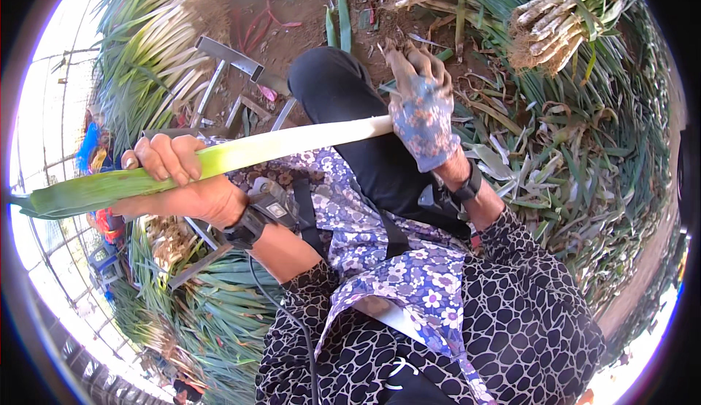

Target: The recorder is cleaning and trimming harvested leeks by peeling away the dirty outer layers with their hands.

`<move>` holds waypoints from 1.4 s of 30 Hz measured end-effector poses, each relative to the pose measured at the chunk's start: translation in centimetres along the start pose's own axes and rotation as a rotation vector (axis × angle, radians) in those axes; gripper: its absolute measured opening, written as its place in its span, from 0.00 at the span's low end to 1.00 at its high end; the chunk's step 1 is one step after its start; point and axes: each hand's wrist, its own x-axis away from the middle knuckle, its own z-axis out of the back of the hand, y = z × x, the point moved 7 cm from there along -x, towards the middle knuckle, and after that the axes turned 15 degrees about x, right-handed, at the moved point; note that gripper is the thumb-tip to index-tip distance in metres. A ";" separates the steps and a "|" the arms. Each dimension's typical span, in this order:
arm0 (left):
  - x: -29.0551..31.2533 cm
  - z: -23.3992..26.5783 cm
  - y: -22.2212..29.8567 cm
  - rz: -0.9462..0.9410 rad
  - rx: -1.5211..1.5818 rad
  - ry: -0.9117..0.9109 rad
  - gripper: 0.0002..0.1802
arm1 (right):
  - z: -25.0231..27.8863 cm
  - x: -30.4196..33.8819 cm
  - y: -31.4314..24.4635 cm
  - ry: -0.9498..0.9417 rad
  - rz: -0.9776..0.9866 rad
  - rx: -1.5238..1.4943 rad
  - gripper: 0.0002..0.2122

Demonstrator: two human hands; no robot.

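Observation:
A long leek (285, 146) lies crosswise in front of me, its green leaves at the left and its white shank toward the right. My bare left hand (179, 171) is closed around the green part, fingers over the top. At the white end is my right hand (422, 105), in a floral glove with soiled, bent fingers. The shank's tip passes out of sight at the glove, and the thumb is hidden. The leek crosses above my dark-trousered knee (332, 83) and flowered apron (350, 186).
Leeks are heaped at the far left (153, 47) and near left (226, 317). A bundle of leeks (551, 29) with roots lies at the far right, above scattered leaf trimmings (526, 178). Metal frame pieces (230, 58) and red string (266, 14) are on the soil. Wire mesh (55, 127) borders the left.

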 end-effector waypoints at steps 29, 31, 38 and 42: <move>1.1 -2.0 -2.7 0.066 0.111 -0.202 0.39 | -3.8 -3.5 -1.5 -0.145 0.025 0.133 0.18; 1.2 -2.3 -3.1 0.083 0.140 -0.218 0.38 | -5.3 -4.6 -1.8 -0.098 0.046 0.195 0.17; 1.2 -2.8 -3.6 0.099 0.252 -0.253 0.28 | -6.2 -3.2 2.4 -0.161 -0.046 0.212 0.24; 1.3 -2.6 -2.5 0.075 0.260 -0.199 0.19 | -4.2 0.0 7.9 -0.232 -0.343 -0.421 0.14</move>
